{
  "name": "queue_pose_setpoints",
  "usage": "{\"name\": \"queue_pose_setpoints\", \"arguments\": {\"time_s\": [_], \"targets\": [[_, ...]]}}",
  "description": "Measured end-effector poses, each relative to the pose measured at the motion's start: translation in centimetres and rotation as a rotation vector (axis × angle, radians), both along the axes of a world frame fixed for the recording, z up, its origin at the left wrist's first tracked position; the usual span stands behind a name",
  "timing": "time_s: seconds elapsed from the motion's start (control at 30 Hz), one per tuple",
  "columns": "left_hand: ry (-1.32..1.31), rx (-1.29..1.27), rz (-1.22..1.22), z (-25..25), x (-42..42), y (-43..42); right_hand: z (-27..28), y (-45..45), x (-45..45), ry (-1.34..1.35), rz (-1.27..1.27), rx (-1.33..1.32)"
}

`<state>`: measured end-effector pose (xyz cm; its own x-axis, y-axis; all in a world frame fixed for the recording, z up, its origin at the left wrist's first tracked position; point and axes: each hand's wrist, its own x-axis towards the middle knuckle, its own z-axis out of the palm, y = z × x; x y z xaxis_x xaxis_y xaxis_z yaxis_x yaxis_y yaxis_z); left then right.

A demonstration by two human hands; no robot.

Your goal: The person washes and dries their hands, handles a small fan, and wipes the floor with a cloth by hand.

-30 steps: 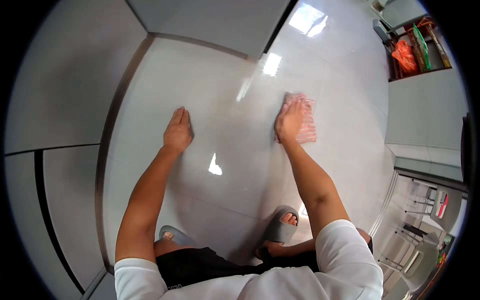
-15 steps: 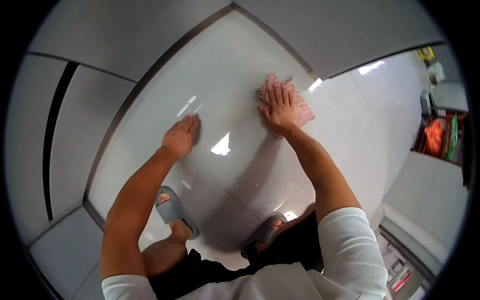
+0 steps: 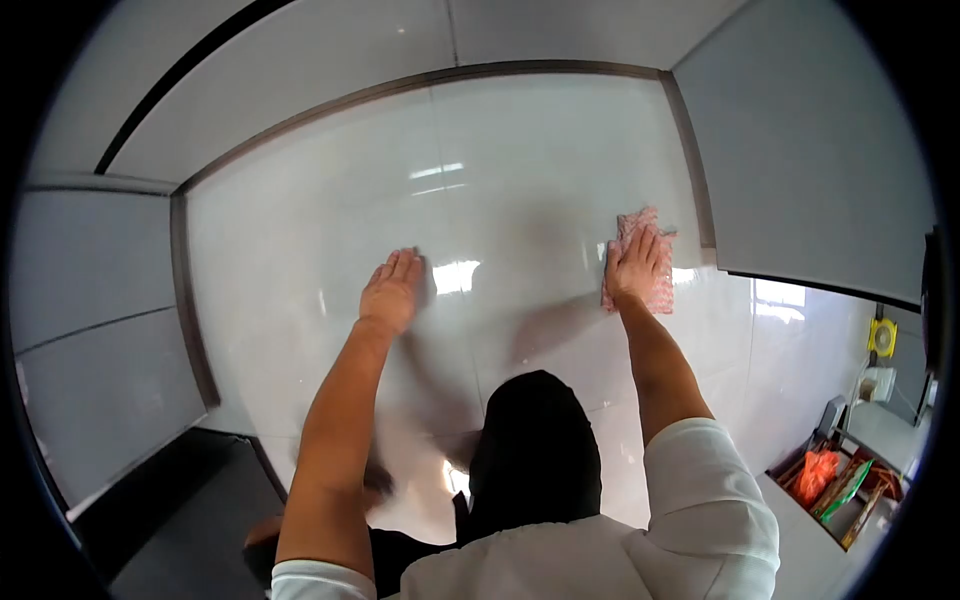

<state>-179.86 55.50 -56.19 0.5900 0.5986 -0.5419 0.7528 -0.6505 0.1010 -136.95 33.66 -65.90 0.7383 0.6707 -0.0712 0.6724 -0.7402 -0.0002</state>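
On the glossy tile floor (image 3: 520,130), my right hand (image 3: 636,266) lies flat and unclenched over a pink-and-white cleaning cloth (image 3: 662,293), near the brown skirting (image 3: 689,150); well apart, my left hand (image 3: 391,291) is palm-down, fingers straight.

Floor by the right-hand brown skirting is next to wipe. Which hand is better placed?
The right hand, I'd say: it lies flat on the pink-and-white cloth, close to that brown skirting. The left hand is farther off, with no cloth visible under it.
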Motion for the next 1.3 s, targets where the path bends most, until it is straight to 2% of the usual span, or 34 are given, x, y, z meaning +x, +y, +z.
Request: {"name": "queue_pose_setpoints", "arguments": {"time_s": [0.17,0.2,0.27,0.4,0.43,0.5,0.57,0.63,0.7,0.77,0.83,0.93,1.0,1.03,1.07,1.17,1.2,1.23,1.3], "targets": [[-0.039,0.001,0.125,-2.8,-3.6,-1.0,-1.1,2.6,-2.6,0.03,-0.076,0.043],[-0.038,0.027,0.154,-3.5,-4.1,-1.3,-0.6,4.0,-4.5,0.054,-0.004,-0.001],[-0.035,0.058,0.2,-4.7,-6.2,-1.7,-2.5,7.7,-9.6,0.02,0.166,0.094],[-0.261,0.128,0.358,-7.6,-11.2,-3.1,-1.1,13.9,-24.8,0.132,0.397,0.131],[-0.331,0.182,0.401,-8.4,-12.5,-3.7,-2.5,13.7,-28.6,0.087,0.527,0.102],[-0.318,0.247,0.416,-9.4,-15.8,-4.4,-1.6,11.8,-36.4,0.228,0.674,0.051],[-0.311,0.318,0.425,-9.5,-19.0,-4.5,-0.7,8.5,-40.2,0.349,0.903,0.223],[-0.271,0.353,0.44,-9.8,-21.8,-5.2,-0.3,6.7,-39.2,0.398,0.926,0.102],[-0.298,0.367,0.486,-10.2,-24.1,-6.4,3.8,9.3,-35.4,0.502,0.869,-0.109],[-0.328,0.363,0.498,-10.0,-25.8,-7.3,-2.3,11.0,-30.0,0.148,0.836,0.137],[-0.346,0.341,0.537,-9.7,-27.2,-8.3,-3.6,16.2,-26.2,0.012,0.777,0.181],[-0.399,0.335,0.595,-9.6,-29.0,-10.1,-3.3,22.3,-29.7,0.043,0.678,0.17],[-0.425,0.356,0.64,-9.7,-30.7,-11.1,-3.7,23.0,-36.1,0.029,0.856,0.153],[-0.432,0.387,0.67,-9.9,-31.6,-11.6,-5.2,22.0,-39.8,0.068,0.925,0.253],[-0.44,0.422,0.697,-10.0,-32.5,-11.9,-4.1,20.4,-44.1,0.159,0.995,0.246],[-0.389,0.466,0.75,-9.8,-35.3,-12.9,-1.6,13.6,-54.5,0.264,1.134,-0.057],[-0.39,0.469,0.75,-10.1,-36.4,-13.2,-0.6,11.6,-56.1,0.209,1.269,-0.137],[-0.383,0.495,0.772,-10.6,-37.4,-13.5,-0.6,10.2,-56.5,0.205,1.269,-0.136],[-0.386,0.512,0.787,-11.2,-38.0,-13.8,-1.2,8.2,-56.2,0.411,1.314,0.054]]}}
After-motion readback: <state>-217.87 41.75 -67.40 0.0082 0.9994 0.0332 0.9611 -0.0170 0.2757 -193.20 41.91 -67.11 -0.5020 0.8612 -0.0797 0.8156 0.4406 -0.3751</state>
